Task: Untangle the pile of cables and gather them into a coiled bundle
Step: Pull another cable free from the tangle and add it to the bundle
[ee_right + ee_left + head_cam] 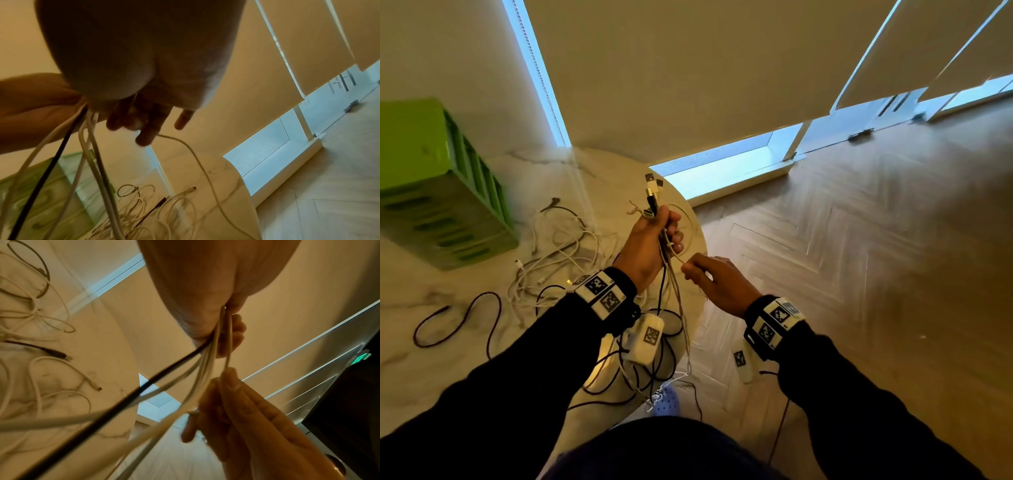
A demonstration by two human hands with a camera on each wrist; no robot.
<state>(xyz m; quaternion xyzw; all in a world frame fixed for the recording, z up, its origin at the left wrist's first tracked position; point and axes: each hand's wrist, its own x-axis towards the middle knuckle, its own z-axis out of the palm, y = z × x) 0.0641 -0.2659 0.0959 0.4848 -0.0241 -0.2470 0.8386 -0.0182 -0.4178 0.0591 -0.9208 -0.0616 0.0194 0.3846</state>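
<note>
Cables [664, 246] bunched in left hand's [643, 246] fist, right hand [717, 281] pinching one white strand, lower lengths blurred.

My left hand [650, 240] grips several cables [671, 274] upright, plug ends [652, 186] uppermost, mostly white, one black. Loose tangled cables [558, 253] lie on the marble tabletop [421, 342].

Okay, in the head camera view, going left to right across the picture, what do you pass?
Green crate → dark red cable loop → white cable tangle on the table → left hand gripping a cable bunch → right hand → wooden floor.
</note>
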